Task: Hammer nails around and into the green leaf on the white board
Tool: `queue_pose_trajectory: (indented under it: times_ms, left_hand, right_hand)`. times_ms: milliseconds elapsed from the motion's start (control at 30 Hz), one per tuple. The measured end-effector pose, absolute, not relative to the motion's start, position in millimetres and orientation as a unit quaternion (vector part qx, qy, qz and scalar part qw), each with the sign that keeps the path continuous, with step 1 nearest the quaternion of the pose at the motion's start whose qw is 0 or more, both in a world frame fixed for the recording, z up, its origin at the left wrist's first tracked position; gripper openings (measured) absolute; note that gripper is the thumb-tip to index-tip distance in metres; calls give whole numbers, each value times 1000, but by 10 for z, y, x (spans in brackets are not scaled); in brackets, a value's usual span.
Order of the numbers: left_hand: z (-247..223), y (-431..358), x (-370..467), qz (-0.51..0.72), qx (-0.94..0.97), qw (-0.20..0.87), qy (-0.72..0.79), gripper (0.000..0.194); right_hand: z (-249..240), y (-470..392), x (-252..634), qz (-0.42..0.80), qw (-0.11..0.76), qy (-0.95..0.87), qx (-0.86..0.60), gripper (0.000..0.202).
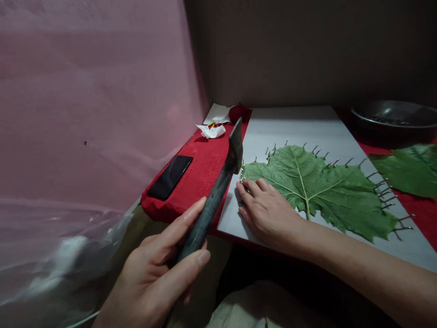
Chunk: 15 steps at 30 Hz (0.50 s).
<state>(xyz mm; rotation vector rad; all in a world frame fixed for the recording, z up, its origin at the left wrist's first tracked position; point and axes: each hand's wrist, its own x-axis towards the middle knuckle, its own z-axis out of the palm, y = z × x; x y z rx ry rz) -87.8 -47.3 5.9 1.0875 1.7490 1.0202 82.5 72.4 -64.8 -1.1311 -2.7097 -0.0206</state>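
Head view: left fingers (187, 217) grip a hammer (215, 198), its wedge-shaped head (236, 146) probably metal

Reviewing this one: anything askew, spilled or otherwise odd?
A crumpled white tissue lies on the red cloth beyond the phone, looking discarded. The nails along the right edge of the pinned leaf appear to lean more than those at its top, though the camera angle may exaggerate that. No spill is visible.

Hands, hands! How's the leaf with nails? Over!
Left hand holding hammer, right hand at leaf. Leaf on white board, nails around much of its edge. Right hand hiding part of leaf.
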Motion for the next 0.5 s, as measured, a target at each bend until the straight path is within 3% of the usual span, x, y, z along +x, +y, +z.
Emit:
queue_pose_trajectory:
  times_ms: [67,267,500]
  left_hand:
    - [53,-475,-887,415,430,392,699,58]
    - [-6,-351,-972,326,461,506,652,60]
    - [51,-486,-928,387,450,375,712,57]
  right_hand:
    - [-653,724,825,-10,104,-918,-382,51]
    - [-657,733,829,-1,104,-920,-379,45]
    - [-648,732,828,-8,107,-919,-379,50]
